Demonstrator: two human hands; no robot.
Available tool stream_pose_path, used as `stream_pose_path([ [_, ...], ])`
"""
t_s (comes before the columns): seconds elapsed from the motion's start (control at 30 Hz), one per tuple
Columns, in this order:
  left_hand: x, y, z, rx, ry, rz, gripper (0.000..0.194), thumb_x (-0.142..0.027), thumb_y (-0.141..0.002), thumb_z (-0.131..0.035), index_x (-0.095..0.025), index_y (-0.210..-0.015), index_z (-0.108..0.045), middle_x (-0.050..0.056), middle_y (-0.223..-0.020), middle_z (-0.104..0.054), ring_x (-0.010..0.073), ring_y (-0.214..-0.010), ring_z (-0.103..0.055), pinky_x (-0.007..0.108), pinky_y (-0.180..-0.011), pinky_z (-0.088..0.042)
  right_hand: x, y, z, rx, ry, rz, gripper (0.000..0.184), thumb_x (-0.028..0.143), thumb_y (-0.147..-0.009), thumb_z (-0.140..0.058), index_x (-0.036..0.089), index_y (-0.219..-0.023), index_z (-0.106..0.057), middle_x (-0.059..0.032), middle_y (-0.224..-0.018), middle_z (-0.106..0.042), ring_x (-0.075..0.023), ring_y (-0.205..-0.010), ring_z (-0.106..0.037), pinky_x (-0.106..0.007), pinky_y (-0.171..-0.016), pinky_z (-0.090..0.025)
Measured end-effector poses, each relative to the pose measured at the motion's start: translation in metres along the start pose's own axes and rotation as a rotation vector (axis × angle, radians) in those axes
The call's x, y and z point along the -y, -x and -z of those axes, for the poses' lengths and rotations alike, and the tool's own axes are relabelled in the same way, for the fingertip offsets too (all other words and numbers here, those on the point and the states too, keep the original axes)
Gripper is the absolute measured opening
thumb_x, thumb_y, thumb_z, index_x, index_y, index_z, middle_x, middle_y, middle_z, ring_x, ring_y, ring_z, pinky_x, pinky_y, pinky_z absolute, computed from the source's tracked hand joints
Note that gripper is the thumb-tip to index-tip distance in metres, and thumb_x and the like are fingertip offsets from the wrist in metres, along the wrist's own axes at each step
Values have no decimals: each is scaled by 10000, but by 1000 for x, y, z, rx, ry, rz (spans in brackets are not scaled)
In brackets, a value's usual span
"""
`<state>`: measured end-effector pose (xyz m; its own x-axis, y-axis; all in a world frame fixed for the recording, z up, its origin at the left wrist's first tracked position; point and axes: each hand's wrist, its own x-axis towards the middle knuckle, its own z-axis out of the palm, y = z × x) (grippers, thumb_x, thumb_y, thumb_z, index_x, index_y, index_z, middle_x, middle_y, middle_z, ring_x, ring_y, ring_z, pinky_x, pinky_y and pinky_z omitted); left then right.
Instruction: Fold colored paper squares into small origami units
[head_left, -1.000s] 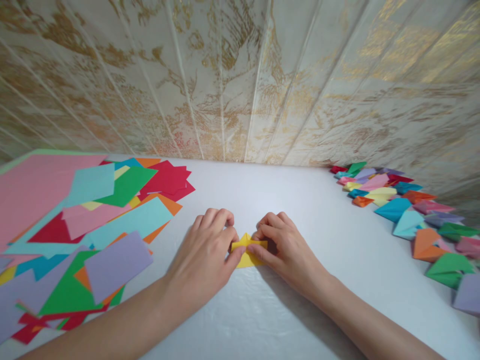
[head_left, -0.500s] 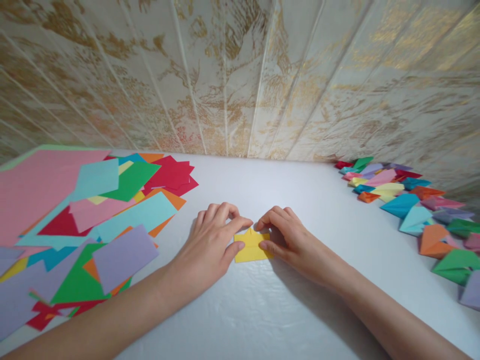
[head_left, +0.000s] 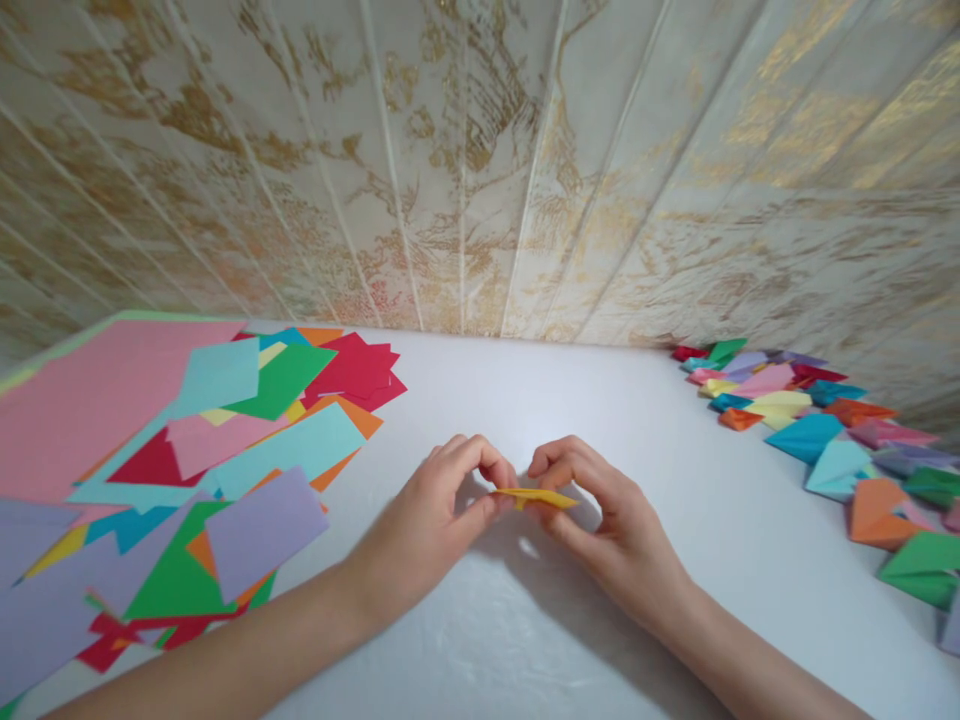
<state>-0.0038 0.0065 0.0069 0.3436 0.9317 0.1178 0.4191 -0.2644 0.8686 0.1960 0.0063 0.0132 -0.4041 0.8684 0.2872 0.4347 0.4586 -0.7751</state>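
Note:
A small folded yellow paper (head_left: pixel 535 496) is held edge-on just above the white table (head_left: pixel 487 620), near its middle. My left hand (head_left: pixel 442 515) pinches its left end between thumb and forefinger. My right hand (head_left: pixel 600 520) pinches its right end the same way. Both hands are lifted a little off the surface, and the paper casts a shadow below. Most of the fold's shape is hidden because it faces me sideways.
Loose coloured paper sheets (head_left: pixel 187 470) cover the table's left side, with a large pink sheet (head_left: pixel 90 400) at the back. A heap of folded coloured paper pieces (head_left: pixel 832 440) runs along the right edge. A gold-patterned wall (head_left: pixel 480 170) stands right behind the table.
The yellow paper lay flat under my fingertips before; now both hands have picked it up and turned it edge-on. The camera view shifted slightly downward.

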Motion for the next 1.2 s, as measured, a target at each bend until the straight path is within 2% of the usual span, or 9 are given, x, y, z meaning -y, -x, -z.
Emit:
stream_pose_path([
  [0.07,0,3,-3,-54,-52,-43,228,-47,-886,-552,-255,-971,-513,-1,-1063,-607,192,-988,-574,357,-860,-490,-4,0,2,-27,158,114,143,101,-904,-517,230,-842,-509,-41,-921,-630,-199,-816,-574,-321,-730,-443],
  [0.13,-1,6,-6,-79,-174,-125,351,-6,-846,-571,-261,-1072,-487,18,-1142,-579,212,-1041,-543,390,-895,-472,-8,0,4,14,439,197,154,79,-900,-507,223,-844,-512,-53,-874,-638,-207,-745,-539,-323,-673,-405],
  [0.23,-2,9,-9,2,-372,-220,359,-38,-829,-658,-245,-1079,-504,29,-1136,-583,250,-1058,-513,434,-907,-439,-12,-1,5,111,701,254,163,84,-926,-509,210,-843,-571,-65,-832,-637,-222,-725,-510,-333,-653,-381],
  [0.37,1,6,-9,65,-511,-194,258,-136,-824,-752,-213,-950,-541,19,-1014,-608,249,-959,-521,417,-832,-428,-12,-2,4,171,616,255,106,137,-943,-570,199,-894,-641,-67,-890,-670,-221,-787,-542,-338,-699,-415],
  [0.5,5,0,-4,53,-546,-242,178,-158,-866,-730,-196,-940,-572,14,-982,-625,236,-931,-528,397,-796,-409,-15,-4,10,186,369,146,71,152,-917,-639,209,-923,-681,-57,-967,-693,-212,-870,-576,-349,-784,-464],
  [0.6,7,-6,-2,34,-556,-268,106,-152,-900,-687,-188,-889,-588,7,-921,-631,225,-892,-526,385,-769,-399,-18,-7,16,171,276,36,75,165,-888,-701,216,-832,-694,-42,-940,-677,-212,-890,-562,-360,-810,-476],
  [0.7,9,-13,-1,15,-555,-256,105,-160,-923,-656,-191,-838,-600,9,-888,-619,221,-881,-518,382,-772,-407,-22,-9,16,121,293,-71,141,196,-875,-729,217,-741,-688,-39,-905,-653,-219,-875,-535,-370,-784,-473],
  [0.8,10,-17,-2,4,-553,-222,114,-179,-940,-626,-194,-827,-616,19,-896,-595,224,-898,-510,389,-800,-426,-25,-10,15,94,346,-116,171,233,-886,-719,215,-720,-687,-46,-891,-639,-225,-856,-522,-396,-787,-465],
  [1.2,12,-20,-8,-2,-678,-189,132,-211,-954,-570,-191,-823,-577,50,-957,-553,246,-922,-486,412,-806,-439,-29,-14,12,129,466,-81,195,226,-915,-680,185,-730,-635,-47,-863,-603,-209,-818,-520,-381,-782,-425],
])
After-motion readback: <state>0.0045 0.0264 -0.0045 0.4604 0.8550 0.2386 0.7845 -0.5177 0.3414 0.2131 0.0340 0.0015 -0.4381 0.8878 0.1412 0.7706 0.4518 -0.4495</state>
